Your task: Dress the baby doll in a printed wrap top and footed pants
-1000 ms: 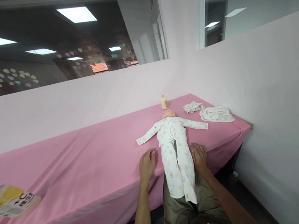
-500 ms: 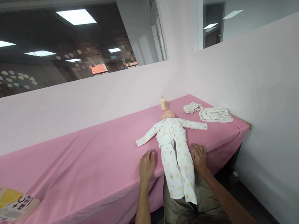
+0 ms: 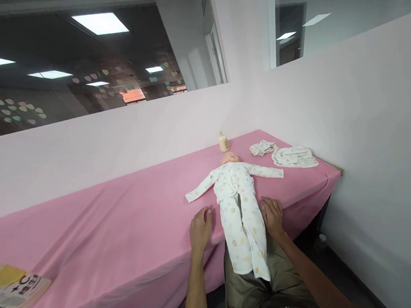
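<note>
A baby doll (image 3: pixel 229 157) lies on its back in a white printed long-sleeved top (image 3: pixel 230 178), its sleeves spread to both sides. The matching trousers (image 3: pixel 244 231) stretch toward me, their lower legs past the table's front edge and over my lap. On the pink cloth, left of the trousers and apart from them, rests my left hand (image 3: pixel 201 227), empty with its fingers loosely bent and thumb apart. My right hand (image 3: pixel 272 213) lies at the right side of the trousers, close against the fabric; its fingers are loosely extended and grip nothing.
The pink tablecloth (image 3: pixel 119 230) covers a long table against the wall. Behind the doll's head stands a cream pump bottle (image 3: pixel 223 142). Folded printed cloths (image 3: pixel 294 157) and a crumpled one (image 3: pixel 263 147) lie at the back right. A yellow-and-white packet (image 3: pixel 16 287) sits at the left.
The view has shifted very slightly, so things appear a little further left. Both hands, the doll and its clothes keep their places.
</note>
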A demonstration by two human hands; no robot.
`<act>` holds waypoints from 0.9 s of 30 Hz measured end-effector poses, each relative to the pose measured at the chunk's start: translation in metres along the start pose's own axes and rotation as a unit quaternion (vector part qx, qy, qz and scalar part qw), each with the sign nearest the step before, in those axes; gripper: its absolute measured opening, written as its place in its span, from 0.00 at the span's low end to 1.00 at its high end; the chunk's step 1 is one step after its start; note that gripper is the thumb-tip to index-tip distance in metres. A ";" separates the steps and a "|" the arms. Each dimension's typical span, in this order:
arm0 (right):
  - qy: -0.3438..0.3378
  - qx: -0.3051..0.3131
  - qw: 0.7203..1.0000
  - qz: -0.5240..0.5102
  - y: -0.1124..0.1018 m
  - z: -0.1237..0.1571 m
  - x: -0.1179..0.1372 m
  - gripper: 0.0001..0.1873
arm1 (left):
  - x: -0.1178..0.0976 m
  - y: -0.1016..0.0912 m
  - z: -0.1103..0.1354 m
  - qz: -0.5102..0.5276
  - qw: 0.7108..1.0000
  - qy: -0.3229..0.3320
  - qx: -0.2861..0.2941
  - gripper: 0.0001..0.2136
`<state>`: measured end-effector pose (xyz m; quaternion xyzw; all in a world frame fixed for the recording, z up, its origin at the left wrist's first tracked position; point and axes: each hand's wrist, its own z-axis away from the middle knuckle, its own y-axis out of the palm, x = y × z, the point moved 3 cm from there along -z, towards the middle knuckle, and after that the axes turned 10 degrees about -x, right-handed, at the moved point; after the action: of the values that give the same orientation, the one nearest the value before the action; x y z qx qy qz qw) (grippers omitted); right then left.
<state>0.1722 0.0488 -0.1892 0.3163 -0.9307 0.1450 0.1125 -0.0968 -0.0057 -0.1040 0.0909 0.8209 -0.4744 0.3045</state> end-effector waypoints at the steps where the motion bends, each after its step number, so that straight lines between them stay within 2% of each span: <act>1: 0.000 -0.001 1.000 0.000 0.000 0.000 0.000 0.15 | 0.000 0.000 0.000 0.000 1.000 0.001 0.000 0.22; 13: 0.018 0.031 0.999 0.004 -0.003 -0.001 0.001 0.15 | -0.002 0.001 -0.001 -0.013 1.000 -0.014 0.000 0.22; 20: 0.044 0.021 0.999 -0.020 -0.007 -0.003 0.008 0.15 | -0.001 0.001 0.001 -0.005 1.000 -0.008 0.003 0.23; 22: 0.071 0.018 0.996 -0.042 -0.010 -0.007 0.011 0.14 | -0.001 0.001 0.001 -0.005 1.000 -0.009 0.002 0.23; 24: 0.127 0.013 0.989 -0.074 -0.015 -0.019 0.014 0.14 | -0.001 0.001 0.001 -0.007 1.000 -0.010 0.001 0.22; 27: 0.242 0.020 0.960 -0.141 -0.016 -0.058 0.017 0.15 | -0.002 0.001 0.001 -0.016 1.000 -0.011 0.001 0.22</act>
<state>0.1755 0.0467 -0.1271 0.4023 -0.8183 0.2183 0.3478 -0.0941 -0.0059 -0.1039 0.0731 0.8184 -0.4813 0.3053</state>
